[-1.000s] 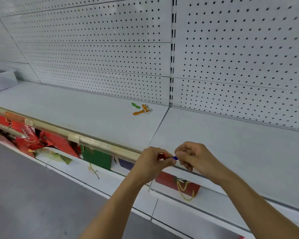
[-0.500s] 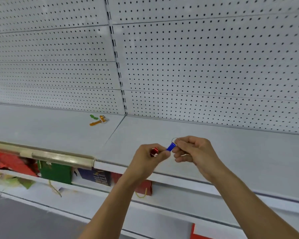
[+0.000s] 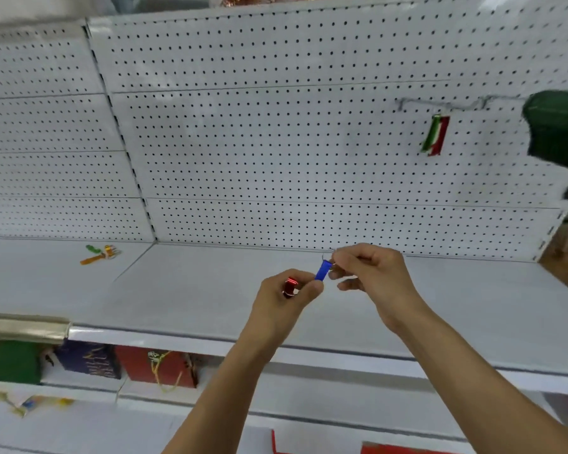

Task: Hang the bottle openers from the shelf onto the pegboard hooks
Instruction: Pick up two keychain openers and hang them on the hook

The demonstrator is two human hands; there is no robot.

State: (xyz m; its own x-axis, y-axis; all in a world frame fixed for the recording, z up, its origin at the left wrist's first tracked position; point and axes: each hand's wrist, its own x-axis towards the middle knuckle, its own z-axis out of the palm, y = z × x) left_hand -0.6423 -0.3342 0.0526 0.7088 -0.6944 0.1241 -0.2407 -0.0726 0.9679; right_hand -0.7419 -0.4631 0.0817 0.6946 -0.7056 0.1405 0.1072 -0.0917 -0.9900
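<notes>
1. Blue bottle opener (image 3: 323,270): pinched at its ring by the right hand (image 3: 371,276), lower end nipped by the left hand (image 3: 286,298).
2. Red opener (image 3: 290,288): clenched in the left fingers (image 3: 312,288).
3. Further openers (image 3: 100,253): left lying on the shelf (image 3: 194,290).
4. Step judged: separating the pair; a lift to the pegboard hook (image 3: 440,104), already loaded, was required next.

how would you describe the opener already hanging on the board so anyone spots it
Look at the white pegboard above the shelf, upper right. One wire hook there carries the hanging openers, green and red, the only coloured items on the board.
</notes>
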